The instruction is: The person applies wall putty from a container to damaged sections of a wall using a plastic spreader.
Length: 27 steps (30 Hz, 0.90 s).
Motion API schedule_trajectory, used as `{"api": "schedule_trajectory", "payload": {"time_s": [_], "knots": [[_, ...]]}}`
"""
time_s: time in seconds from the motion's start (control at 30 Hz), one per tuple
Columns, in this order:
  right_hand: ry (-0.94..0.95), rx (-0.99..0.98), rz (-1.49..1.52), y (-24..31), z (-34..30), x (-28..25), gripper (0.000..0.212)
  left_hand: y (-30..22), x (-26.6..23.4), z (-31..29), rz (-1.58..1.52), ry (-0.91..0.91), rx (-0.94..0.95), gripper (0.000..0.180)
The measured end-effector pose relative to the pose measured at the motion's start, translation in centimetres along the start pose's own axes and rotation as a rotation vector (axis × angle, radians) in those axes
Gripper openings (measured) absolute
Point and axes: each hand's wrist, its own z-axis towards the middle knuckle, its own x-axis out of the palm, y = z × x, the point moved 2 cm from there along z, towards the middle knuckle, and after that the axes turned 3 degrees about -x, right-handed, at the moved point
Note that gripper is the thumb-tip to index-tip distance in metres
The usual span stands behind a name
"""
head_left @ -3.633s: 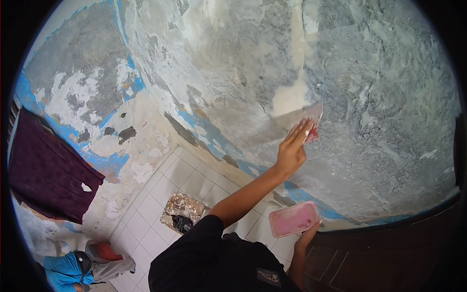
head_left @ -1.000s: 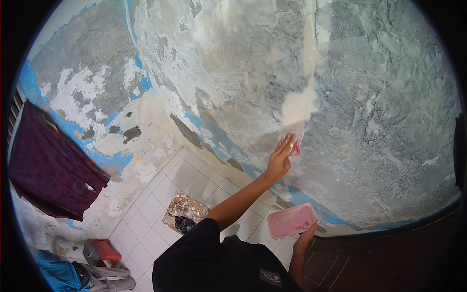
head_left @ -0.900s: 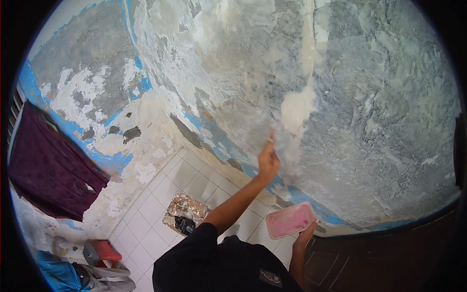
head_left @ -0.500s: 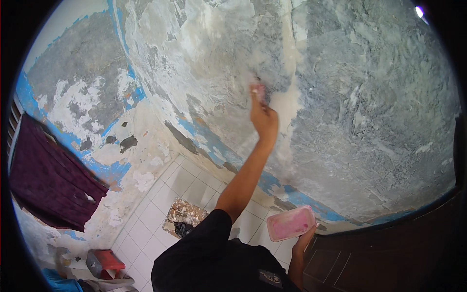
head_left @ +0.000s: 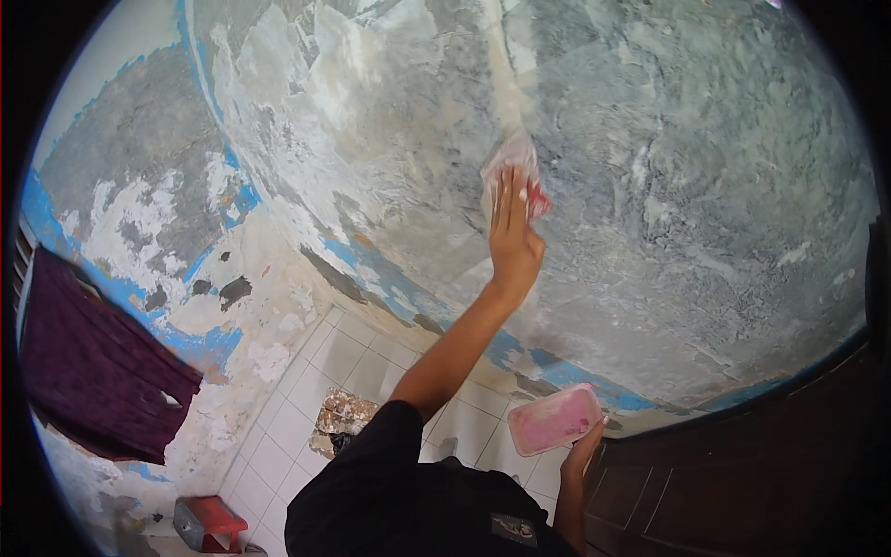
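Up against the grey, patchy plaster wall [head_left: 650,260], my left hand [head_left: 513,237] presses a thin, crumpled, whitish cloth or plastic sheet [head_left: 512,158] with a red patch. Its fingers lie along the sheet, which I cannot identify for certain. The sheet covers the lower part of a pale, smooth vertical strip [head_left: 501,74] on the wall. Lower right, my right hand [head_left: 583,450] grips the edge of a shallow pink rectangular tray [head_left: 555,422]. Pink residue with a few darker spots shows inside the tray.
A stained board [head_left: 343,408] with a black item on it lies on the white tiled floor [head_left: 288,418]. A dark purple curtain [head_left: 102,362] hangs at left. Below it sits a red and grey stool-like object [head_left: 212,524]. Dark brown panelling [head_left: 715,483] stands at right.
My left hand has turned and now lies flatter on the wall with the sheet spread, over the pale strip. The view has shifted slightly. My right hand still holds the tray.
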Motion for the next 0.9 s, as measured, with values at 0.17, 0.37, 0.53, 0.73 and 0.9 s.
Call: {"api": "schedule_trajectory", "payload": {"time_s": [0.17, 0.37, 0.53, 0.73, 0.9], "knots": [[0.002, 0.004, 0.018, -1.6, 0.3, -1.0, 0.06, 0.0, 5.4, -5.9, 0.223, 0.232, 0.208, 0.072], [-0.034, 0.016, 0.033, -0.1, 0.0, -1.1, 0.059, -2.0, 1.5, -13.8, -0.138, 0.444, -0.006, 0.072], [-0.103, 0.056, 0.037, -0.3, 0.2, -2.9, 0.058, -0.5, -1.9, -0.1, 0.024, -0.234, -0.232, 0.054], [-0.124, -0.014, 0.078, -0.3, -0.1, -4.1, 0.057, -2.3, 4.2, 1.6, 0.134, 0.065, 0.046, 0.068], [-0.147, 0.037, 0.073, 1.0, -0.4, -4.0, 0.058, -1.7, 8.5, -11.5, 0.281, 0.384, 0.323, 0.068]]}}
